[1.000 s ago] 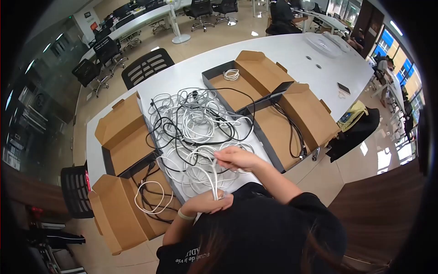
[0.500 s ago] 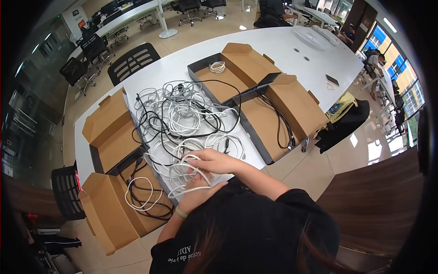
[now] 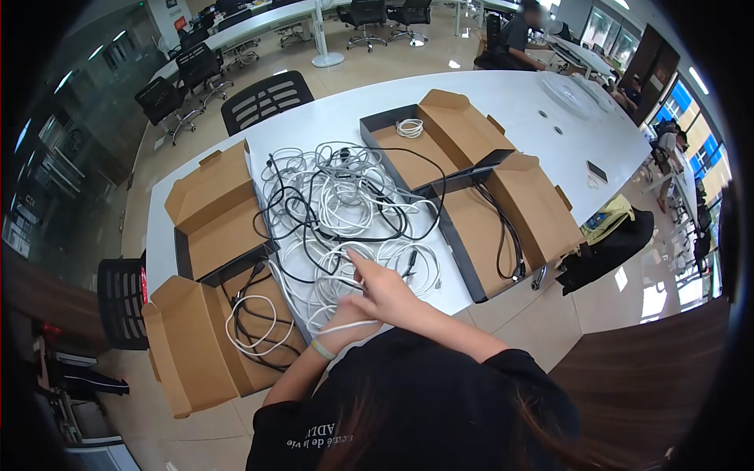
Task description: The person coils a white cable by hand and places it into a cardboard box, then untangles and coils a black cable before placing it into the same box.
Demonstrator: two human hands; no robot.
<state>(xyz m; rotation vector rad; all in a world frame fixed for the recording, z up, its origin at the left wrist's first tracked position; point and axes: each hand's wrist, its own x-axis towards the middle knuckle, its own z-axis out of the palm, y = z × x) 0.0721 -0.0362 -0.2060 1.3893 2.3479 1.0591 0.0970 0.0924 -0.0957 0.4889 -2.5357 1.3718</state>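
A tangled pile of white, grey and black cables [image 3: 338,196] lies on the white table between open cardboard boxes. At the pile's near edge, my left hand [image 3: 349,322] has a white cable across it, with its fingers curled and partly hidden. Just above it and to the right, my right hand [image 3: 381,290] reaches over the cables with the index finger stretched out and the thumb apart. Whether its fingertips touch a cable cannot be made out.
Black cables lie in the right box [image 3: 479,235]; the upper box [image 3: 408,161] holds a small white coil. At lower left, a box [image 3: 255,345] contains black and white cables. The upper left box [image 3: 224,235] stands beside the pile. A phone [image 3: 597,171] is at the right.
The view has shifted, so the table appears farther right. My right hand has opened from the white cable loops, its index finger now extended. The loops between my hands have dropped lower.
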